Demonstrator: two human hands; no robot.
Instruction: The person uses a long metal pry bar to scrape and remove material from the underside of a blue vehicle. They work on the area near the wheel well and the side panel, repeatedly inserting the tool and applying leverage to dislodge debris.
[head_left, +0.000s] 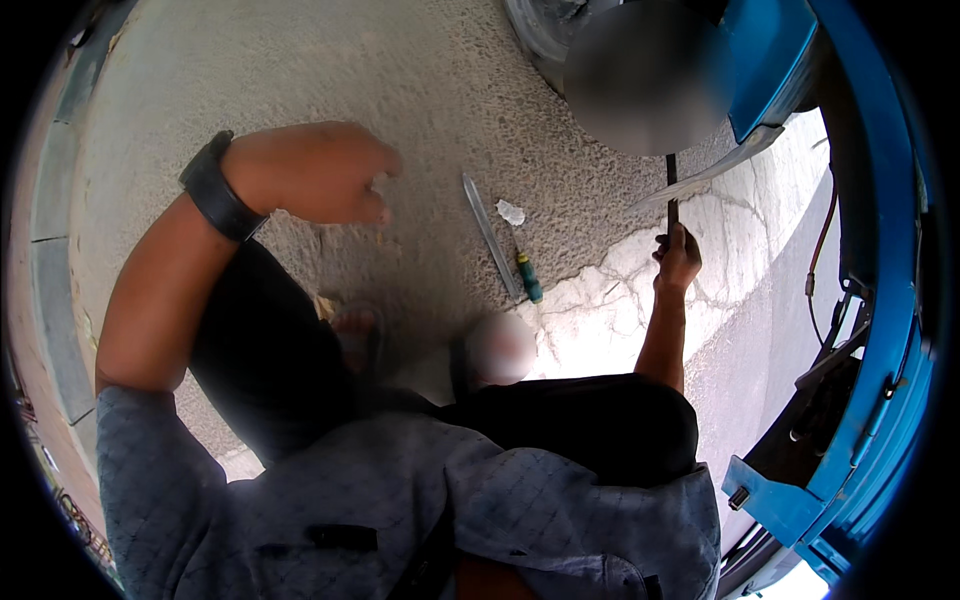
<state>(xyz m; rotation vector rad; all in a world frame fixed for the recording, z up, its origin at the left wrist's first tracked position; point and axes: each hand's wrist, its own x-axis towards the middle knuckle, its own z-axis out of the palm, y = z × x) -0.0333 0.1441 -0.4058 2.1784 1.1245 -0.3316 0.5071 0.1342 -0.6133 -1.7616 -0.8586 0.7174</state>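
Note:
My left hand (pixel 310 172), with a black band on its wrist, is raised over the rough ground. Its fingers are curled and slightly blurred, the thumb stands apart from them, and nothing shows between them. My right hand (pixel 678 258) is closed around a thin dark bar (pixel 672 185). The bar's far end runs up into a blurred patch beside the wheel (pixel 540 45). Between my hands, a long flat silver metal bar (pixel 488 232) lies on the ground. Close to it are a screwdriver (pixel 528 278) with a green and yellow handle and a crumpled white scrap (pixel 510 212).
A blue vehicle frame (pixel 890 300) curves along the right side, with a blue panel (pixel 765 60) at the top. A thin cable (pixel 812 275) hangs inside it. Cracked pale concrete (pixel 620 300) borders the rough surface. A kerb (pixel 52 200) runs along the left.

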